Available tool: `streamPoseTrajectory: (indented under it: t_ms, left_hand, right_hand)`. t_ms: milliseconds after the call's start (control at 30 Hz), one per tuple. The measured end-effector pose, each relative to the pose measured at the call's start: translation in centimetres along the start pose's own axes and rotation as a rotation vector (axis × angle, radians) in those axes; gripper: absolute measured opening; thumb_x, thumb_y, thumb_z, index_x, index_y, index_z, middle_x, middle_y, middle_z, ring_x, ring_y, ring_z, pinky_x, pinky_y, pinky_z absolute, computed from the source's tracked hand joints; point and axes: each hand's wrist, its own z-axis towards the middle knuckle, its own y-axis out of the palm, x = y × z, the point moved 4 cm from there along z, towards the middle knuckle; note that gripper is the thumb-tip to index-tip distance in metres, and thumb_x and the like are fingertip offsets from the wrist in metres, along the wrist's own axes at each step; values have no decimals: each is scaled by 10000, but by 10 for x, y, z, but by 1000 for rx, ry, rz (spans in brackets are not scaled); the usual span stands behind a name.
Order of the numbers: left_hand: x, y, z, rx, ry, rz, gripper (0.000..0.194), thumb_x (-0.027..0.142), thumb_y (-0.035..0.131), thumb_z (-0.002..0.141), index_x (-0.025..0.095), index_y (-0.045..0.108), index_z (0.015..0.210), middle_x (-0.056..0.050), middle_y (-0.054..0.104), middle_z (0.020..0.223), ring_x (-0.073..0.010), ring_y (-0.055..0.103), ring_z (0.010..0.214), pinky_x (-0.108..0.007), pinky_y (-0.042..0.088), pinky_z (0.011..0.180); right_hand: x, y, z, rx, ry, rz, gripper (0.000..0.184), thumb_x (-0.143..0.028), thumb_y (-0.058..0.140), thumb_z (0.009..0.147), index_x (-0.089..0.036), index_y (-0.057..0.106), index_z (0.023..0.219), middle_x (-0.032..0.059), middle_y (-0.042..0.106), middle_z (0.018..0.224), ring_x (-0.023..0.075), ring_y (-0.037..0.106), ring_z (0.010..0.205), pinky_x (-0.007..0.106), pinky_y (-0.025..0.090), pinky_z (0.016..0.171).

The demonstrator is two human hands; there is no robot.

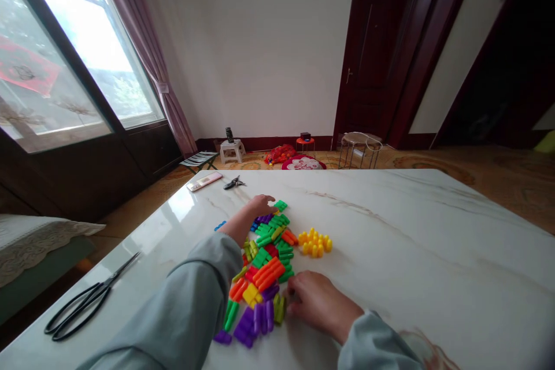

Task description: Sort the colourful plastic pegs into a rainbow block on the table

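Observation:
A heap of small plastic building pieces [265, 263], green, orange, purple, yellow and red, lies on the white marble table [411, 254]. My left hand [259, 206] reaches over the far side of the heap, fingers curled down beside a green piece [281, 205]. My right hand [314, 299] rests at the near right edge of the heap, fingers bent against purple and olive pieces [277, 307]; I cannot see what it pinches. A yellow cluster [315, 243] sits apart to the right. A blue piece [219, 225] lies left of my forearm.
Black scissors [89, 298] lie near the table's left edge. A pink remote [204, 181] and a small dark tool [233, 183] lie at the far left corner. Stools [232, 150], a wire stool [359, 147] and red things stand on the floor beyond.

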Motion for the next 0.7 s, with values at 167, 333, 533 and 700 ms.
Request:
streamPoseTrajectory:
  t_ms: [167, 333, 533, 700]
  left_hand:
    - [9, 4, 11, -111, -13, 82, 599, 471, 767, 578, 270, 662, 1133, -26, 682, 1110, -248, 605, 1057, -272, 455, 898]
    - [14, 9, 10, -86, -55, 128, 639, 465, 771, 555, 227, 653, 1136, -75, 664, 1115, -282, 570, 1107, -309, 444, 921]
    - [17, 20, 6, -15, -87, 129, 567, 482, 754, 570, 205, 673, 1058, -117, 642, 1120, -298, 601, 1041, -331, 468, 866]
    - [23, 22, 6, 18, -31, 102, 422, 362, 737, 615, 215, 679, 1005, -91, 663, 1059, -280, 618, 1006, -318, 480, 825]
  right_hand:
    - [-8, -3, -6, -52, -17, 92, 160, -209, 604, 672, -223, 711, 791, 21, 697, 821, 193, 649, 821, 211, 418, 662]
    - [-9, -3, -8, -50, -27, 169, 191, -208, 628, 666, -251, 712, 832, 9, 702, 871, 203, 650, 865, 227, 437, 715]
    - [-7, -1, -7, -43, -42, 180, 206, -219, 649, 674, -255, 716, 866, 24, 703, 929, 233, 641, 908, 258, 449, 761]
    - [-6, -3, -8, -30, -54, 192, 218, -218, 641, 684, -252, 721, 884, 25, 702, 917, 215, 640, 888, 235, 442, 740]
